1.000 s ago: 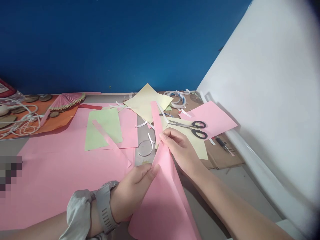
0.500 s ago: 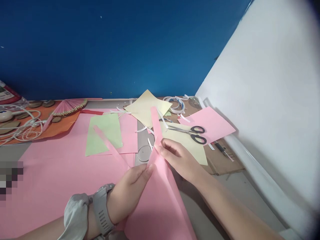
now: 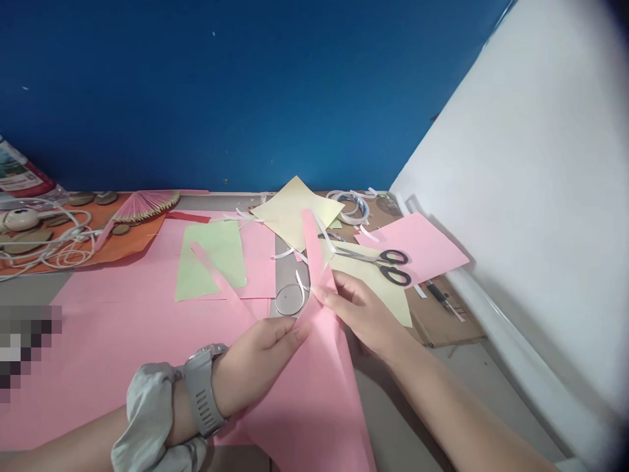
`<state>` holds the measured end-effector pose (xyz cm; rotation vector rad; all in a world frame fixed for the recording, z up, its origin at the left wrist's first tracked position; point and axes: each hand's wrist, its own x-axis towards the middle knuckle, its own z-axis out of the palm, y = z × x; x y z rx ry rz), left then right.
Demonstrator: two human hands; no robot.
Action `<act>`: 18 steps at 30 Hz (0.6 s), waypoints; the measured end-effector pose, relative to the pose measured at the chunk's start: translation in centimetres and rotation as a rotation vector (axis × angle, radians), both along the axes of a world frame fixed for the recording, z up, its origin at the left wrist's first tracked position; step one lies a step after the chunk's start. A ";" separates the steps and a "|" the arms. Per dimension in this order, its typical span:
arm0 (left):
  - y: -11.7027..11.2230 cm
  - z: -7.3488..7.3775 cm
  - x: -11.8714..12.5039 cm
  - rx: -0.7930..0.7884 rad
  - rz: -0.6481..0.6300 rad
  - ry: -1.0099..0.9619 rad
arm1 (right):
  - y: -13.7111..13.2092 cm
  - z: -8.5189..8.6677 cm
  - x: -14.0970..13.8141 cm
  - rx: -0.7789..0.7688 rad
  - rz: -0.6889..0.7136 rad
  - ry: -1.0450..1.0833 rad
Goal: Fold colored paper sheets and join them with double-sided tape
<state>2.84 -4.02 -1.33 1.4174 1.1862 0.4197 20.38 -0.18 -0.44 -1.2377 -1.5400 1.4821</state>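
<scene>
My left hand (image 3: 260,360), with a grey watch and a grey scrunchie at the wrist, pinches the left edge of a folded pink paper sheet (image 3: 314,387). Its upper tip is held by the closed fingers of my right hand (image 3: 361,311). A narrow pink strip (image 3: 311,244) rises from the sheet's top past my right fingers. Black-handled scissors (image 3: 381,261) lie just beyond my right hand on a pale yellow sheet (image 3: 373,278).
A large pink sheet (image 3: 113,334) covers the table's left, with a green sheet (image 3: 211,259) on it. A pink folded fan (image 3: 145,204), white cord (image 3: 44,239) and tape rolls (image 3: 351,203) lie at the back. A white board (image 3: 531,196) leans at the right.
Both hands stay on the pink sheet; my left fingers have slid slightly up its edge. The view has shifted a little to the left.
</scene>
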 end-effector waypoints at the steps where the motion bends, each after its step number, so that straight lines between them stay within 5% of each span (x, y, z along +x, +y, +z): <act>1: 0.1 0.2 -0.1 0.001 -0.008 0.011 | 0.1 0.0 0.2 -0.007 -0.038 0.038; 9: 1.8 2.0 -1.6 0.181 0.002 0.123 | 1.1 0.7 1.8 0.095 -0.395 0.230; 18: 1.9 4.6 -2.8 0.357 0.173 0.087 | 0.9 1.7 1.9 0.232 -0.427 0.401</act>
